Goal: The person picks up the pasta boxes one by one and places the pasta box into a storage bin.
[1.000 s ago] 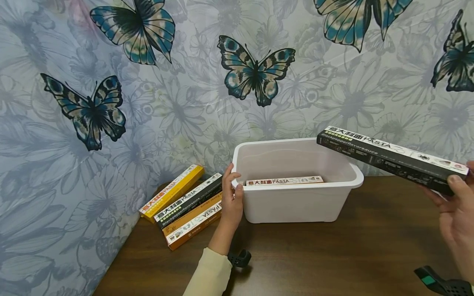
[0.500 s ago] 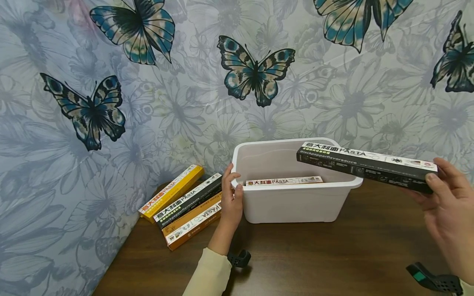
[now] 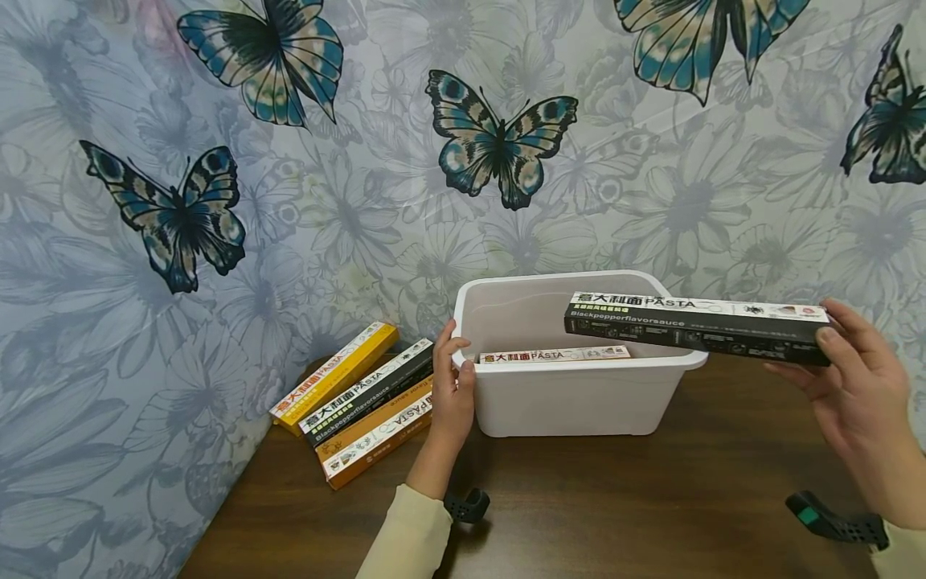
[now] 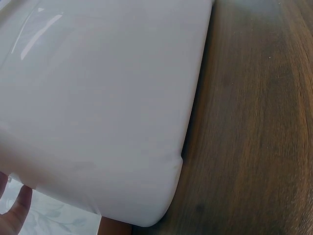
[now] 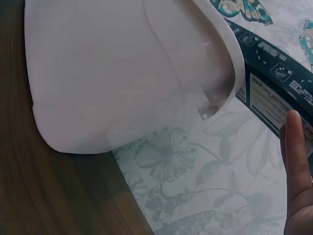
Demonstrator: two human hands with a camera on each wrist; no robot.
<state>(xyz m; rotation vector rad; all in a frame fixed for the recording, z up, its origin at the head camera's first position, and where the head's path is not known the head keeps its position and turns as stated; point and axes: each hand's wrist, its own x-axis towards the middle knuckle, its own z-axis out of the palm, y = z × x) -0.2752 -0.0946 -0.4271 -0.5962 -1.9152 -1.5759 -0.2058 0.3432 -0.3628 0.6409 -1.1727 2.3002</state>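
In the head view a white plastic bin (image 3: 571, 402) stands on the table. My left hand (image 3: 452, 398) grips its left rim at the near corner, thumb in front and fingers around the edge; the left wrist view shows mostly the bin's wall (image 4: 98, 98) and some fingers (image 4: 18, 210). My right hand (image 3: 861, 386) pinches the right end of a black pasta box (image 3: 694, 326), labelled Blackpepperflavorsauce. The box is nearly level, its left part over the bin's opening. Inside the bin, another pasta box (image 3: 555, 354) shows only its white printed side above the near rim.
Left of the bin lie a yellow pasta box (image 3: 340, 374), a black one (image 3: 369, 394) and an orange-brown one (image 3: 383, 434), side by side at a slant; my left hand partly hides their right ends. Butterfly-patterned wallpaper (image 3: 347, 241) rises right behind the wooden table (image 3: 579, 507).
My right hand has carried the black pasta box leftward and slightly down over the bin, and the box has become more level. The left hand and the bin have stayed put.
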